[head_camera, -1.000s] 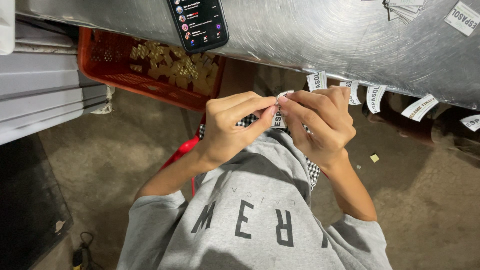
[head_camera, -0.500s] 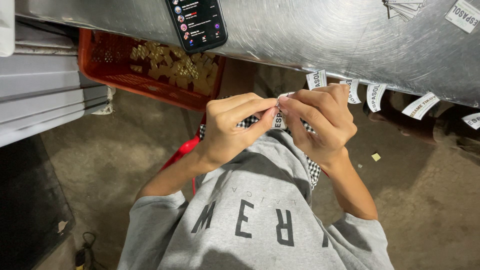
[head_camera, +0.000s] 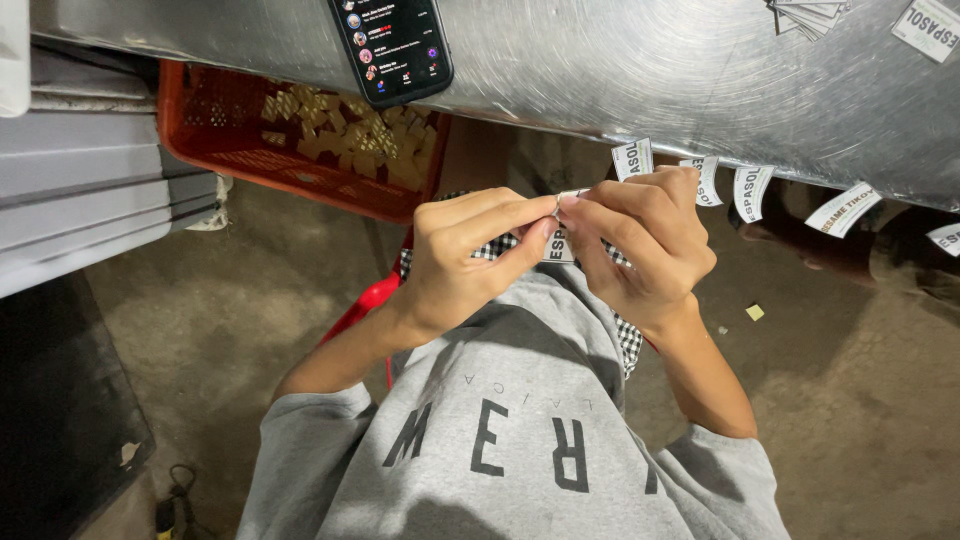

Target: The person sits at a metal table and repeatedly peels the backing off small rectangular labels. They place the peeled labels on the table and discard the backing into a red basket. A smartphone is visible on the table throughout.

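Below the brushed steel table point(head_camera: 650, 80), left hand point(head_camera: 470, 255) and right hand point(head_camera: 640, 245) pinch one small white paper label point(head_camera: 558, 245).

A brushed steel table point(head_camera: 640, 70) carries a phone point(head_camera: 392, 45) and paper labels point(head_camera: 805, 15)

- Brushed metal table point(head_camera: 640, 75) at twelve o'clock — swirl-scratched, dull sheen.
- Glossy glass phone point(head_camera: 392, 45).
- Matt paper label point(head_camera: 558, 245) pinched at centre.
- Soft grey cloth sweatshirt point(head_camera: 520, 440) at six o'clock.
- Red plastic crate point(head_camera: 250, 165) — meshed, at ten o'clock.
- Rough concrete floor point(head_camera: 850, 400).
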